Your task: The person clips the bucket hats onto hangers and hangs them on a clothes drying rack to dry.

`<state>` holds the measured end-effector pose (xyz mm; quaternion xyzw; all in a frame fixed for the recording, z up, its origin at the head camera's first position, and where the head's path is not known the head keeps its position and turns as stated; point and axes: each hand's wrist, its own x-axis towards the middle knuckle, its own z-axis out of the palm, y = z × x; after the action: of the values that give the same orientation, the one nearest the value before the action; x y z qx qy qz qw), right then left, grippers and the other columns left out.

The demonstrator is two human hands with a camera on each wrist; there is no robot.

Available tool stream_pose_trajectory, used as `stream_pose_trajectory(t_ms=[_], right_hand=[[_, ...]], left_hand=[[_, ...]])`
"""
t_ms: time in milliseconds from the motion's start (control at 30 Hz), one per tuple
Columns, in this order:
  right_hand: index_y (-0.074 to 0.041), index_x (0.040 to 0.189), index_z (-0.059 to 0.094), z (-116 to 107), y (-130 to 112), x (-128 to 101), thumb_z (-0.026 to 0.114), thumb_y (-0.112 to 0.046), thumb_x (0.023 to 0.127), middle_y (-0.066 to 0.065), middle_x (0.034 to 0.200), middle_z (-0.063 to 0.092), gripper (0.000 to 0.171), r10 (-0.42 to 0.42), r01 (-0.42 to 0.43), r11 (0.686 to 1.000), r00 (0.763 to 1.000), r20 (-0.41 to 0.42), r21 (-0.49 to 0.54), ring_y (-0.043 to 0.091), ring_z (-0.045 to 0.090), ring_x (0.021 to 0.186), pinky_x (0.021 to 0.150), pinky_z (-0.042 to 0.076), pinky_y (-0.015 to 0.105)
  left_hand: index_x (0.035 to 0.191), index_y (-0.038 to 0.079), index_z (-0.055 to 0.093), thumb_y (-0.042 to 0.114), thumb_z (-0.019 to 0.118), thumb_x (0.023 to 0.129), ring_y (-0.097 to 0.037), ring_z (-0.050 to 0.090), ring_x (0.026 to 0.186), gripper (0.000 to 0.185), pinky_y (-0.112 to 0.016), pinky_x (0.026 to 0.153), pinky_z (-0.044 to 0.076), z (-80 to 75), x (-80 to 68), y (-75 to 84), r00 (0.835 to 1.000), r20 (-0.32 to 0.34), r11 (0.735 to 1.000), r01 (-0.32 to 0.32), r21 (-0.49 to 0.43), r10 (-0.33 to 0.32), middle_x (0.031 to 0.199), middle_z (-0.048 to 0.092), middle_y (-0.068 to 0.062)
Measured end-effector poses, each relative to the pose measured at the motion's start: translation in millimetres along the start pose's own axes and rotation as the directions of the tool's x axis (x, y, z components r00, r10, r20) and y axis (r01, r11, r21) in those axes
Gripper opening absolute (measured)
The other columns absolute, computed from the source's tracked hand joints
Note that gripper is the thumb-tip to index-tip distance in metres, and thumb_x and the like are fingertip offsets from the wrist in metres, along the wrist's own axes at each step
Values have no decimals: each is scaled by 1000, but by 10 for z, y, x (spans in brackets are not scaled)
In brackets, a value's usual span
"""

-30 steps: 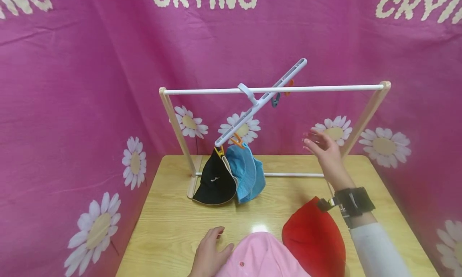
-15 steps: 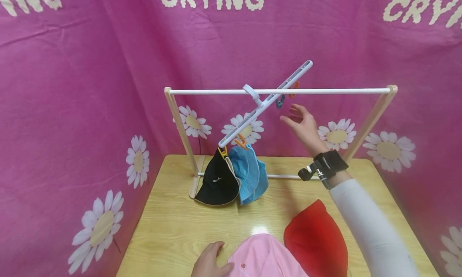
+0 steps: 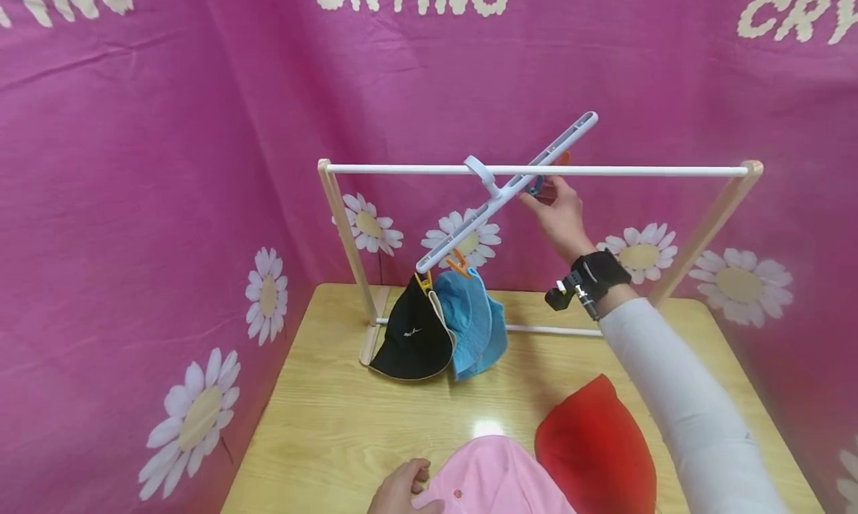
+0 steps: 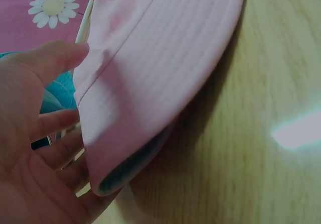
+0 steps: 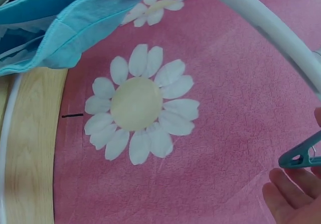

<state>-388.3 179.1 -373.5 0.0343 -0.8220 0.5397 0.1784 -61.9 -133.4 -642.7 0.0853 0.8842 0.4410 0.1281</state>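
Observation:
My left hand (image 3: 397,490) holds the edge of a pink bucket hat (image 3: 499,478) at the front of the table; in the left wrist view its thumb (image 4: 67,58) lies on the near side and the fingers go behind the brim. My right hand (image 3: 561,214) is raised under a pale grey clip hanger (image 3: 469,227), its thumb and fingers about a teal clip (image 5: 297,157). A black bucket hat (image 3: 412,339) hangs from a yellow clip (image 3: 424,283) at the hanger's lower end. Beside it, an orange clip (image 3: 459,264) bears a light blue bucket hat (image 3: 472,324).
The hanger hooks over the white bar (image 3: 623,170) of a wooden-ended rack (image 3: 348,246). A red hat (image 3: 596,447) lies on the wooden table (image 3: 322,432), right of the pink one. Pink cloth with daisies (image 3: 201,417) surrounds the table. Another orange clip (image 3: 564,159) sits behind the bar.
My right hand has moved left and up from beside the right post to the teal clip. My left hand stays at the pink hat. The view has shifted slightly.

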Motion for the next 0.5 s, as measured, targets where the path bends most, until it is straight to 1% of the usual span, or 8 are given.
stream_pose_trajectory(t_ms=[67,133,200,267,333,400,500], right_hand=[[-2,128,62,10,-7,24,75,-19,97,20,127,70,38,-18,17,999,999,-31,-39,30,67,121,99,55,34],[-2,121,64,16,-11,43,74,-19,96,18,124,72,32,-23,20,998,998,-53,-55,27,69,116,93,55,28],[-4,116,66,13,-18,56,74,-21,96,17,122,73,28,-16,11,998,997,-80,-62,21,70,110,87,53,22],[-5,112,67,5,-23,67,74,-21,95,17,119,74,25,-3,-3,998,995,-102,-62,14,69,103,83,49,18],[-6,110,68,-7,-26,71,75,-22,94,15,117,75,24,10,-17,998,994,-113,-62,5,66,96,81,48,17],[-6,111,69,-16,-21,76,75,-23,94,14,115,75,25,16,-23,998,993,-115,-62,-2,63,92,80,48,17],[-4,113,69,-21,3,82,76,-22,93,9,109,74,27,9,-15,998,993,-114,-58,-8,60,89,81,49,15]], left_hand=[[125,0,66,28,89,81,-1,63,87,57,-29,77,55,27,-21,-47,998,-7,998,-55,-21,55,106,74,-5],[123,-1,66,24,89,81,0,65,88,54,-29,79,56,37,-38,-79,995,-6,995,-97,-32,97,105,77,-7],[122,-1,67,24,89,82,-3,68,91,52,-31,82,57,37,-49,-92,993,3,993,-116,-35,116,105,78,-7],[121,2,67,27,89,82,-5,69,93,51,-33,83,57,30,-52,-86,994,23,994,-108,-31,109,105,78,-6],[120,3,68,29,89,82,-7,70,95,50,-35,84,57,20,-50,-70,994,39,995,-97,-21,98,105,79,-4],[118,5,69,30,89,82,-7,70,93,48,-34,82,57,15,-48,-55,996,60,997,-68,-25,69,102,79,-2],[116,6,70,28,88,81,-7,69,90,46,-33,80,56,11,-46,-48,996,85,999,-34,-36,37,99,78,0]])
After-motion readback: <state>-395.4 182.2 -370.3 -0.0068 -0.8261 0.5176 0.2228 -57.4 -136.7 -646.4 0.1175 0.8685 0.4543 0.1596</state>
